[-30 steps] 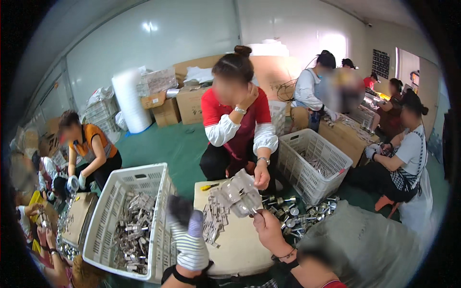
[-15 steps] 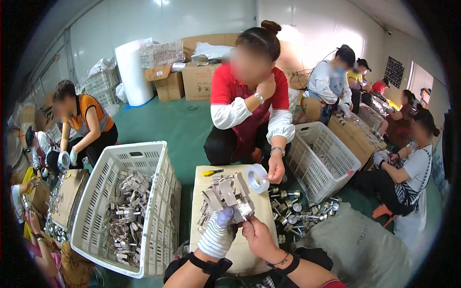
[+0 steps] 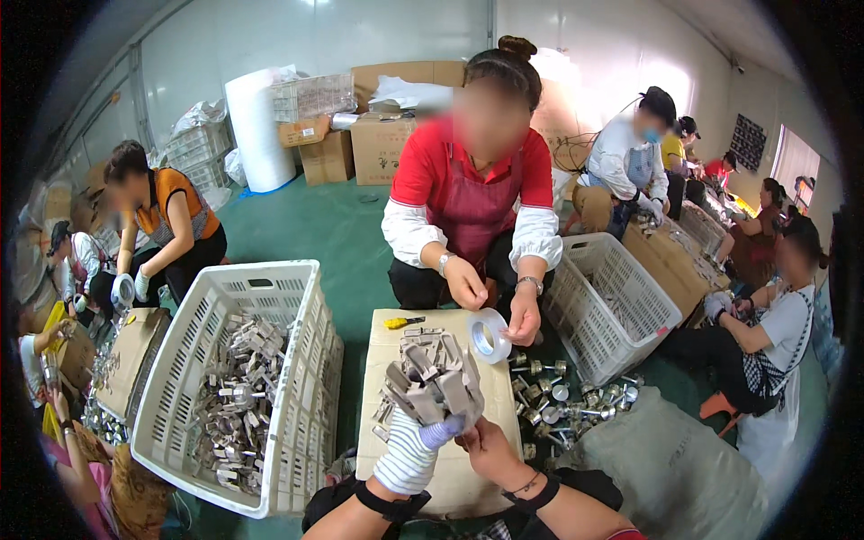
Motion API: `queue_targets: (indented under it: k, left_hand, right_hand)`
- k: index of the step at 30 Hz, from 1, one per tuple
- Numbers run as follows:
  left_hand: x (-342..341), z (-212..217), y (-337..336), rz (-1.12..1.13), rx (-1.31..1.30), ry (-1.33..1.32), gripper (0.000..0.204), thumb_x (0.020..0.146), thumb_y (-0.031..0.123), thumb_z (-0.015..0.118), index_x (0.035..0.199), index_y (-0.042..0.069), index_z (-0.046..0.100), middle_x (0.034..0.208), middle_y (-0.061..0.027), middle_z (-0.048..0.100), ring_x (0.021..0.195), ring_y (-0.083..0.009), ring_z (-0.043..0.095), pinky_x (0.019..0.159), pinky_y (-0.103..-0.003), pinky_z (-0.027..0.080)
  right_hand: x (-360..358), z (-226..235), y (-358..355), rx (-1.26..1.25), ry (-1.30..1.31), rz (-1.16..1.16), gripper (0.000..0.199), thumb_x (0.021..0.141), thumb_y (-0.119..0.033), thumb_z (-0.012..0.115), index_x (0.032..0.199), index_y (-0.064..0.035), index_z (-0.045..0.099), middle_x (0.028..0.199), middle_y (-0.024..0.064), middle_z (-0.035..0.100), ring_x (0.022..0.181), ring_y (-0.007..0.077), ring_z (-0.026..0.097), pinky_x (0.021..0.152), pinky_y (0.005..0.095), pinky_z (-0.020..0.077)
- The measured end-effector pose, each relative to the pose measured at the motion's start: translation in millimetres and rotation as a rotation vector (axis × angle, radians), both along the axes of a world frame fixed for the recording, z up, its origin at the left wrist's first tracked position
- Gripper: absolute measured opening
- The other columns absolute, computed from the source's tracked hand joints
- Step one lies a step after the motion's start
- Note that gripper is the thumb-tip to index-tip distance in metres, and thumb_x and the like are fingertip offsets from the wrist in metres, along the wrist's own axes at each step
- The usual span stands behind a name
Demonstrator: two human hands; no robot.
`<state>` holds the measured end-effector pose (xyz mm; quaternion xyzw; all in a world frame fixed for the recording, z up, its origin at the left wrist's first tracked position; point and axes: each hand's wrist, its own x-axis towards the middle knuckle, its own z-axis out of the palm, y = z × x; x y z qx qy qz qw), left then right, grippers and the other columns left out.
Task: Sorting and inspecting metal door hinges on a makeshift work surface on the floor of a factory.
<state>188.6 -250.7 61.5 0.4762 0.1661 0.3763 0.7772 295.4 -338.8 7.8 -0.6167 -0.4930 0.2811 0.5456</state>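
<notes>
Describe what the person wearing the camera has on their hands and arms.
The left hand wears a white knitted glove with pale blue fingertips and a black strap at the wrist. The right hand is bare, with a thin bracelet and a black band on the forearm.

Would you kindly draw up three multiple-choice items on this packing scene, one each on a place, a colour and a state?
1. Where does the white crate with metal parts stand?
A. To the person's left of the cardboard work surface
B. On top of it
C. Behind the red-shirted co-worker

2. What colour is the co-worker's shirt opposite?
A. Blue
B. Red
C. Yellow

3. What covers the person's left hand?
A. Nothing
B. A striped work glove
C. A black mitten

Answers: 1 A, the crate sits left of the cardboard. 2 B, red shows beside the apron. 3 B, the left hand is gloved and grips the bundle of grey metal pieces; the right hand is bare.
</notes>
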Motion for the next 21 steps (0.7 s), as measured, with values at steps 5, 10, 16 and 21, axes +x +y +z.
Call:
queue_targets:
  k: [5, 10, 16, 21]
  left_hand:
    - [5, -10, -2, 0.221, 0.473, 0.099, 0.074, 0.063, 0.025, 0.079, 0.124, 0.006, 0.042, 0.117, -0.0064, 0.052, 0.105, -0.0166, 0.051, 0.088, -0.032, 0.044]
    - [-22, 15, 2, 0.272, 0.934, 0.506, 0.057, 0.066, 0.021, 0.076, 0.115, 0.008, 0.052, 0.118, -0.0085, 0.052, 0.108, -0.0240, 0.049, 0.098, -0.039, 0.033]
    - [-16, 9, 2, 0.148, 0.178, 0.042, 0.084, 0.064, 0.018, 0.079, 0.128, 0.002, 0.027, 0.118, -0.0095, 0.047, 0.105, -0.0181, 0.048, 0.091, -0.030, 0.042]
    - [-24, 0, 6, 0.073, 0.036, 0.055, 0.102, 0.063, 0.032, 0.080, 0.136, -0.003, 0.019, 0.129, -0.0138, 0.038, 0.118, -0.0205, 0.037, 0.100, -0.030, 0.033]
  right_hand:
    - [-4, -12, 0, 0.152, 0.118, 0.040, 0.017, 0.092, -0.007, 0.042, 0.103, 0.0033, 0.049, 0.080, 0.0128, 0.057, 0.072, 0.0181, 0.054, 0.069, 0.0309, 0.0454]
    - [-3, -72, 6, 0.148, -0.274, -0.098, 0.029, 0.086, 0.003, 0.040, 0.115, 0.0024, 0.045, 0.098, 0.0148, 0.055, 0.086, 0.0211, 0.053, 0.076, 0.0299, 0.0449]
    - [8, -47, -3, 0.028, 0.111, -0.037, 0.038, 0.097, -0.041, 0.035, 0.101, -0.0051, 0.047, 0.082, 0.0011, 0.050, 0.065, 0.0096, 0.045, 0.053, 0.0236, 0.0384]
    - [-4, -30, 4, -0.040, 0.106, -0.031, 0.052, 0.091, -0.053, 0.040, 0.099, -0.0022, 0.047, 0.065, -0.0026, 0.046, 0.054, 0.0032, 0.039, 0.046, 0.0198, 0.0293]
